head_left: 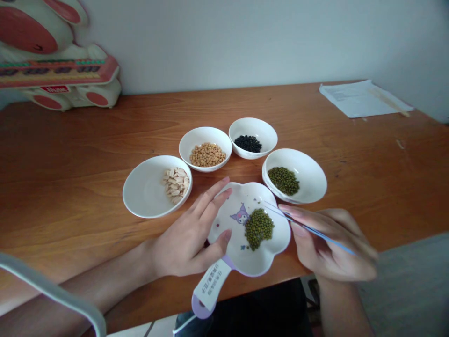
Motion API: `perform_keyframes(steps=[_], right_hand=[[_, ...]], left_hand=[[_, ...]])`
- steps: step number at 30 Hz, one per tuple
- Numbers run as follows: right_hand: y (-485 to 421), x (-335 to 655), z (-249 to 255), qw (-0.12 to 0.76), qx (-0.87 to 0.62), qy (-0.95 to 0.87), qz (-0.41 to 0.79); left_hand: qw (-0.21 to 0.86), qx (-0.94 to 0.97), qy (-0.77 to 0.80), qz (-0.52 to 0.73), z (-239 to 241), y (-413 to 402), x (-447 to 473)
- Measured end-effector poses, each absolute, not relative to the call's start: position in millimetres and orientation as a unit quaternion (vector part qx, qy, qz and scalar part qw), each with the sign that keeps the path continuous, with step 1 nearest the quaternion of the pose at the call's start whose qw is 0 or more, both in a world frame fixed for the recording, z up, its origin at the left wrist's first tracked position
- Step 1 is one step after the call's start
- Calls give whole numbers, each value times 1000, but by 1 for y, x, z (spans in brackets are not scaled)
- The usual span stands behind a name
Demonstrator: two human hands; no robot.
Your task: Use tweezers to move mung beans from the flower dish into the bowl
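A flower-shaped white plate (pixel 261 262) with a purple cartoon figure and a handle lies at the table's near edge and holds a heap of green mung beans (pixel 258 228). My left hand (pixel 191 234) grips the plate's left rim, fingers along the edge and thumb on top. My right hand (pixel 331 243) is closed on thin tweezers (pixel 280 211). Their tips point left over the plate, just above the green beans. A white bowl (pixel 308 171) behind the right hand holds more green beans.
Three more white bowls stand in an arc: pale seeds (pixel 147 189), yellow soybeans (pixel 205 142), black beans (pixel 253 128). A red and white toy (pixel 52 56) sits at the back left. Papers (pixel 361 98) lie at the back right. The wooden table (pixel 70 154) ends close to my body.
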State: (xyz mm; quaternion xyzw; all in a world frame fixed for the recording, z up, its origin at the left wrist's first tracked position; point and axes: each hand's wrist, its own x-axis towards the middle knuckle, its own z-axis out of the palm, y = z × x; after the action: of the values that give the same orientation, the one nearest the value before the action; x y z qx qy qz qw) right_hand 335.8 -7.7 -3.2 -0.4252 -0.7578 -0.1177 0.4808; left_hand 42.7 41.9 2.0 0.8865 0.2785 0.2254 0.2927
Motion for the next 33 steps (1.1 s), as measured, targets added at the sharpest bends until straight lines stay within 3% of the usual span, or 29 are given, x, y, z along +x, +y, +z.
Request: perform_keyframes(steps=[12,33], right_hand=[[0,331,1,434,-429,-789,-67],[1,331,-3,440,-467,-762,-89]], left_hand=[[290,888,274,229,4,43,43],[296,887,270,230,3,43,43]])
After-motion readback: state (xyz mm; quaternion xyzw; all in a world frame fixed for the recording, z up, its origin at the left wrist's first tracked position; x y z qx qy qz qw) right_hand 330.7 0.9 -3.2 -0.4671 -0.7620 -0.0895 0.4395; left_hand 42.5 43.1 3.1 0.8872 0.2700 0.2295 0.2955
